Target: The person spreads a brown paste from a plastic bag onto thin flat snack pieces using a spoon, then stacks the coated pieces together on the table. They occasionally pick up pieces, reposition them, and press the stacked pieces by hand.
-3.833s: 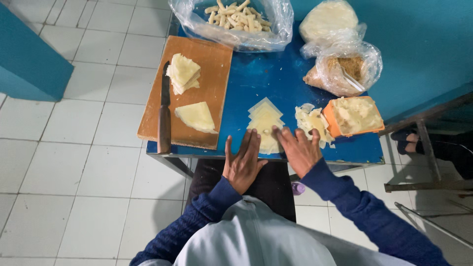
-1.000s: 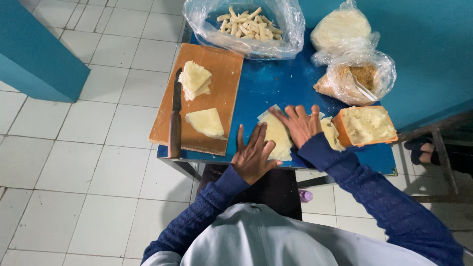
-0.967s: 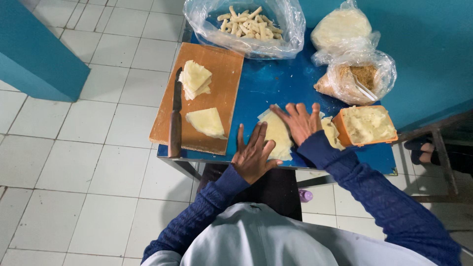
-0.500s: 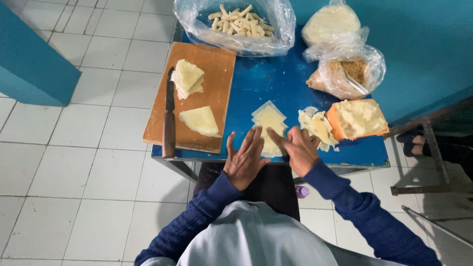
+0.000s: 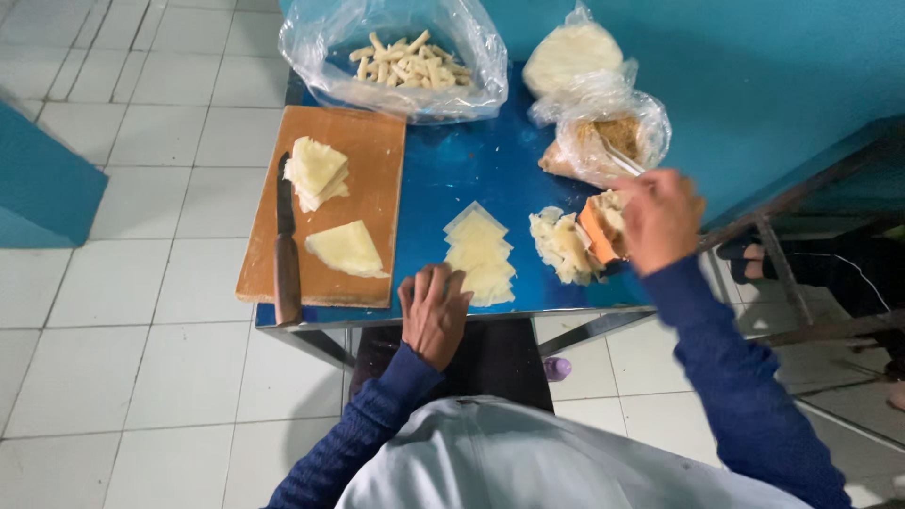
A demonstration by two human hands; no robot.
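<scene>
My left hand (image 5: pixel 434 311) rests at the near edge of the small blue table (image 5: pixel 443 170), its fingertips touching the corner of a stack of pale yellow pastry sheets (image 5: pixel 479 253). My right hand (image 5: pixel 660 219) hovers blurred over an orange tub of filling (image 5: pixel 603 226); whether it grips anything is unclear. A loose heap of torn pale sheets (image 5: pixel 559 247) lies between the stack and the tub.
A wooden cutting board (image 5: pixel 363 151) at the left carries two piles of triangular sheets (image 5: pixel 318 170) and a knife (image 5: pixel 285 247). Clear bags at the back hold finished rolled sticks (image 5: pixel 405 58), round sheets (image 5: pixel 570 55) and brown filling (image 5: pixel 608 141). White tiled floor surrounds the table.
My right hand left the sheet stack and swung right to the orange tub. My left hand slid back to the table's near edge, uncovering the stack.
</scene>
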